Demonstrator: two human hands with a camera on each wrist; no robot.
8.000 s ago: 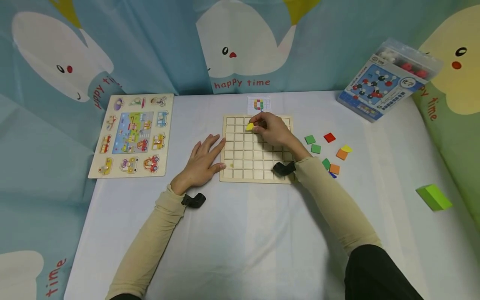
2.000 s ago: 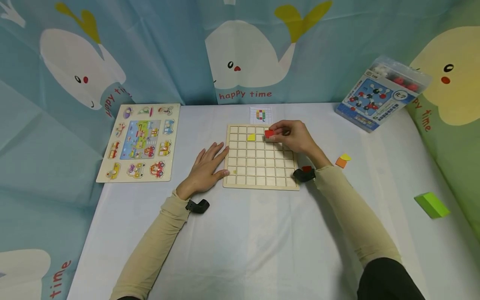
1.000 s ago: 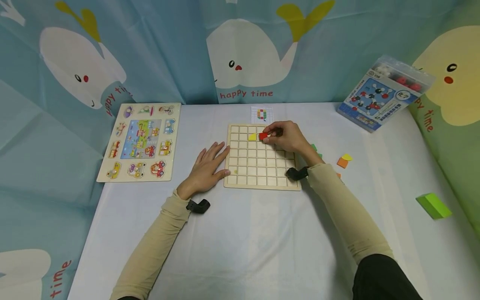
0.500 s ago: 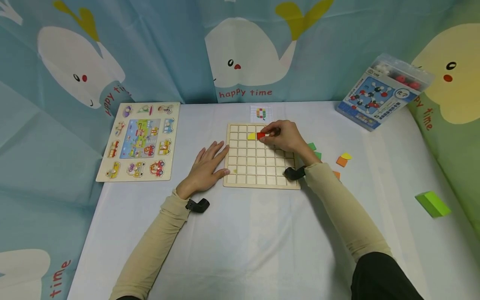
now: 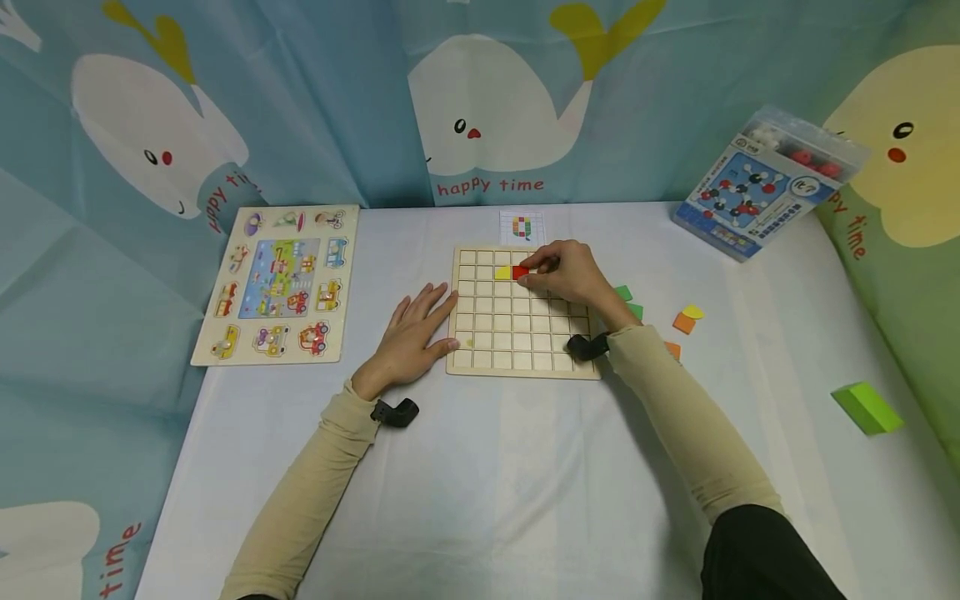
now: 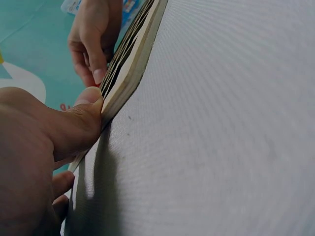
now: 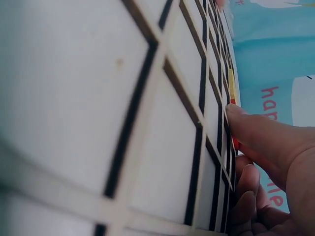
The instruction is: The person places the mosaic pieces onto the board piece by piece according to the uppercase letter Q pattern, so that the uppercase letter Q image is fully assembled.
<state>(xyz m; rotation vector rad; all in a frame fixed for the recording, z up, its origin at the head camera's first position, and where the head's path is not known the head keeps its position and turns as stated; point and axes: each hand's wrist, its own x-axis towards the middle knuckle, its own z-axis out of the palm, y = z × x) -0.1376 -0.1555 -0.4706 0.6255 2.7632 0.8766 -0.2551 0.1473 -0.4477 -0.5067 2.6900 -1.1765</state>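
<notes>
A wooden grid board point(image 5: 502, 337) lies on the white table. The right hand point(image 5: 566, 271) pinches a small red tile point(image 5: 518, 272) between thumb and fingers, down at a cell in the board's second row. Directly left of it, a yellow tile point(image 5: 502, 273) sits in its own cell. The left hand point(image 5: 411, 337) has its fingers spread flat, the fingertips and thumb resting against the board's left edge. In the left wrist view that thumb presses the board's wooden rim point(image 6: 129, 81). Part of the red tile is covered by the right fingers.
Behind the board lies a card point(image 5: 522, 227) with a coloured tile pattern. Loose green point(image 5: 635, 311), orange point(image 5: 683, 323) and yellow point(image 5: 692, 312) tiles lie to the right, partly behind the forearm. A picture puzzle board point(image 5: 335, 333), a boxed model kit point(image 5: 750, 196) and a green block point(image 5: 867, 408) stand farther out.
Eight seconds ago the right hand held the yellow tile; now that tile lies in a cell. The red tile has since been picked up and shifted left beside it. The left hand stays put.
</notes>
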